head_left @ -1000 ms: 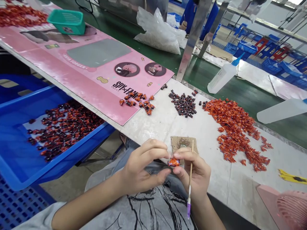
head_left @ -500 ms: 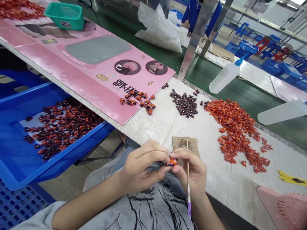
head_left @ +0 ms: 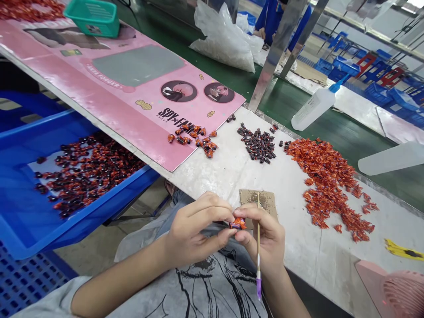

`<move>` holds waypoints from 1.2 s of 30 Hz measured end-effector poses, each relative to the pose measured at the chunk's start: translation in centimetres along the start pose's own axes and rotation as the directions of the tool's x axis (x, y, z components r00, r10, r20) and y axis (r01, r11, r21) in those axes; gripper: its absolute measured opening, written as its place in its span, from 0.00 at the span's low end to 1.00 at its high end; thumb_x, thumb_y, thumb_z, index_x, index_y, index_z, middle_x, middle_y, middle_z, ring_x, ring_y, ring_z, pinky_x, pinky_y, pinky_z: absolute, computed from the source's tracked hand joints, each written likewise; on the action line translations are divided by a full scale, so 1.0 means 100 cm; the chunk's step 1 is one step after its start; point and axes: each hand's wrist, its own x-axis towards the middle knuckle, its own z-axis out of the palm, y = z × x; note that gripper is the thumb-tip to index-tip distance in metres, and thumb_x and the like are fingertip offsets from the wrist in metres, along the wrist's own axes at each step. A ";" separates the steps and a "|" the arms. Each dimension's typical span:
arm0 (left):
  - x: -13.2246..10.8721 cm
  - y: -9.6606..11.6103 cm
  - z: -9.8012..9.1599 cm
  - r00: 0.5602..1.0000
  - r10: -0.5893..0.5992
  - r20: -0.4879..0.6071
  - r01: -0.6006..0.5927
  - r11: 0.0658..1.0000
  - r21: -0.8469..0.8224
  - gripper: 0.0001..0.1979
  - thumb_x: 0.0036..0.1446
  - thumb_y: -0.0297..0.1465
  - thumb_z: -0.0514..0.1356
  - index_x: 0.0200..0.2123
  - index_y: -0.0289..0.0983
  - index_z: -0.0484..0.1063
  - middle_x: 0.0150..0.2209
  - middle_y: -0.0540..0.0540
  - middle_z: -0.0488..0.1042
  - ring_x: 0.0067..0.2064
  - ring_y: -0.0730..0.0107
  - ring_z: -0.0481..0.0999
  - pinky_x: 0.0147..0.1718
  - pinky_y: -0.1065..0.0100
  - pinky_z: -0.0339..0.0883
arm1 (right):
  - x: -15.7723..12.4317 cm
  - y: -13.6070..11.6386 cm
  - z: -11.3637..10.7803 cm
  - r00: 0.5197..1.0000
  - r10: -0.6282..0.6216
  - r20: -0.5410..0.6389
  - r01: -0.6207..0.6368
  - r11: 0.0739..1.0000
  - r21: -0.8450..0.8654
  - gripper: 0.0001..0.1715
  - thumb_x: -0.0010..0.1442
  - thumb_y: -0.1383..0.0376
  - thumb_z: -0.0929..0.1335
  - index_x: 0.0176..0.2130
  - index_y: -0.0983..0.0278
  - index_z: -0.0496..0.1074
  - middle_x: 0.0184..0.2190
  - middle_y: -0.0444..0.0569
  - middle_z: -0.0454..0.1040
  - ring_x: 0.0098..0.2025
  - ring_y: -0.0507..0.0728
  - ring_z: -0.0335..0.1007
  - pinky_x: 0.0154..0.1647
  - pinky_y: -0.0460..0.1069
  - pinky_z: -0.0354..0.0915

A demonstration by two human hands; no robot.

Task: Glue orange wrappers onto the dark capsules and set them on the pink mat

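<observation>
My left hand (head_left: 195, 232) and my right hand (head_left: 265, 238) meet at the table's near edge, both pinching one small orange-wrapped piece (head_left: 238, 223) between fingertips. A thin wooden brush (head_left: 258, 247) with a purple end also sits upright in my right hand. Just beyond lies a brown cardboard scrap (head_left: 263, 201). Farther out are a heap of orange wrappers (head_left: 327, 176), a cluster of small dark pieces (head_left: 258, 145) and a few wrapped pieces (head_left: 195, 137) on the pink printed sheet (head_left: 132, 88).
A blue bin (head_left: 20, 216) of wrapped pieces stands at my left. Two white squeeze bottles (head_left: 313, 108) lie by the green belt. A teal basket (head_left: 94, 17) and clear plastic bag (head_left: 225, 39) sit farther back. A person in blue works beyond. A pink fan (head_left: 402, 291) is at right.
Both hands stay together on the wrapped piece with only small finger shifts. The brush has tilted slightly more upright. The camera view has drifted a little.
</observation>
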 end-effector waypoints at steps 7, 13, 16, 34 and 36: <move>0.000 0.000 0.001 1.000 0.005 -0.003 -0.005 1.000 0.002 0.03 0.62 0.25 0.61 0.40 0.36 0.71 0.31 0.44 0.79 0.32 0.68 0.78 0.34 0.67 0.74 | -0.002 -0.001 -0.001 1.000 0.025 -0.006 -0.025 0.999 -0.027 0.15 0.59 0.52 0.73 0.41 0.59 0.80 0.32 0.50 0.80 0.34 0.56 0.75 0.36 0.51 0.70; 0.001 0.001 0.000 1.000 0.004 0.000 -0.004 1.000 0.012 0.02 0.63 0.27 0.60 0.40 0.37 0.70 0.31 0.45 0.79 0.32 0.67 0.78 0.33 0.66 0.74 | -0.005 0.002 -0.002 0.999 0.043 -0.008 -0.043 0.998 -0.046 0.18 0.60 0.50 0.72 0.40 0.60 0.80 0.30 0.50 0.79 0.33 0.57 0.73 0.35 0.52 0.70; 0.000 0.002 0.000 1.000 0.005 0.005 -0.005 1.000 0.013 0.02 0.63 0.27 0.60 0.40 0.37 0.70 0.31 0.45 0.78 0.32 0.68 0.78 0.34 0.66 0.74 | -0.005 0.002 -0.002 0.999 0.036 -0.011 -0.036 0.999 -0.032 0.17 0.59 0.50 0.73 0.41 0.60 0.79 0.30 0.49 0.79 0.33 0.56 0.73 0.35 0.51 0.70; 0.001 0.001 0.000 1.000 0.030 0.006 -0.030 0.999 0.043 0.02 0.62 0.25 0.61 0.38 0.35 0.69 0.30 0.46 0.75 0.32 0.70 0.75 0.32 0.68 0.73 | -0.005 -0.001 -0.005 0.994 0.072 -0.078 -0.067 0.996 0.056 0.13 0.61 0.56 0.73 0.44 0.59 0.78 0.31 0.47 0.80 0.32 0.53 0.76 0.34 0.48 0.73; 0.002 0.002 0.000 1.000 0.019 0.005 -0.019 0.999 0.043 0.03 0.62 0.24 0.61 0.38 0.36 0.70 0.30 0.46 0.75 0.32 0.70 0.75 0.32 0.69 0.73 | -0.005 -0.001 -0.006 0.993 0.086 -0.083 -0.082 0.995 0.053 0.12 0.62 0.57 0.72 0.44 0.59 0.78 0.31 0.47 0.80 0.32 0.53 0.76 0.34 0.48 0.72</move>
